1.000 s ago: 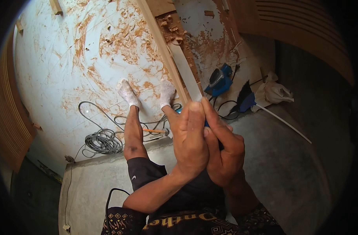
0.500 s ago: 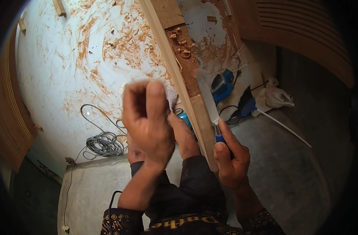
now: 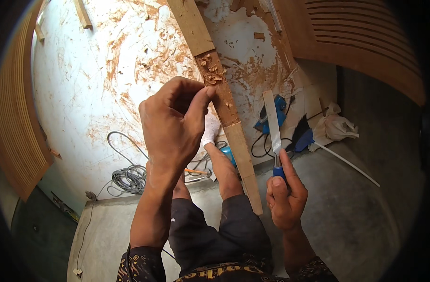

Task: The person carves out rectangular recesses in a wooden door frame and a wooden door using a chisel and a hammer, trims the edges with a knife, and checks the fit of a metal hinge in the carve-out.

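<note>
A long wooden bar (image 3: 241, 150) slants from the top of the view down toward my knees. A shallow recess (image 3: 226, 108) is cut into its upper face, and curled wood shavings (image 3: 211, 70) lie at its far end. My left hand (image 3: 170, 122) is at the recess's left edge, thumb and fingers pinched together; whatever may be between the fingertips is too small to make out. In my right hand (image 3: 288, 199) is a chisel (image 3: 273, 122) with a blue handle, its flat blade pointing away from me. The blade stands to the right of the bar, apart from it.
Wood debris litters the white floor sheet (image 3: 83, 94). Slatted wooden panels stand left (image 3: 17, 127) and right (image 3: 365, 37). A blue power tool (image 3: 264, 124), a black-bristled brush (image 3: 302, 137) and a plastic bag (image 3: 337, 126) lie right; a coiled cable (image 3: 129, 181) lies left.
My left hand, blurred and raised before, now has its fingertips at the recess. The chisel has moved right, away from the bar. Less of the bar's left side shows.
</note>
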Demonstrator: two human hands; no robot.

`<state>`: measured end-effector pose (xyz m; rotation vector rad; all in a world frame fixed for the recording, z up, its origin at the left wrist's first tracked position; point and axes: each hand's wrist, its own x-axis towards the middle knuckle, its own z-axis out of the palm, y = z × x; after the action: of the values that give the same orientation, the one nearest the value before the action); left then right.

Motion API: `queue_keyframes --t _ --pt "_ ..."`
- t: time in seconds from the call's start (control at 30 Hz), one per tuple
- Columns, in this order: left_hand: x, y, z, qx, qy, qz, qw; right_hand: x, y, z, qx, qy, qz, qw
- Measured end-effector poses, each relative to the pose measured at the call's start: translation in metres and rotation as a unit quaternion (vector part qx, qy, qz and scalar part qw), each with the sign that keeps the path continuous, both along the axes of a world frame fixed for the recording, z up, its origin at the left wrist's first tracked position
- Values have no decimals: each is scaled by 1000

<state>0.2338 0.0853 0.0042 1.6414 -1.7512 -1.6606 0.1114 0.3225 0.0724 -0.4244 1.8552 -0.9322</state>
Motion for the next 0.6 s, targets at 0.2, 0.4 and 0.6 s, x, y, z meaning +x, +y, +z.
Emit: queue_keyframes --t 0.2,0.4,0.6 --pt "65 -59 -34 -401 -209 13 892 -4 -5 11 16 -44 -63 997" --pt "34 -5 -34 -343 -31 -42 938 8 -8 2 48 -74 -117 989" --pt "1 59 -31 -315 -59 -192 928 11 -11 7 65 -109 -168 978"
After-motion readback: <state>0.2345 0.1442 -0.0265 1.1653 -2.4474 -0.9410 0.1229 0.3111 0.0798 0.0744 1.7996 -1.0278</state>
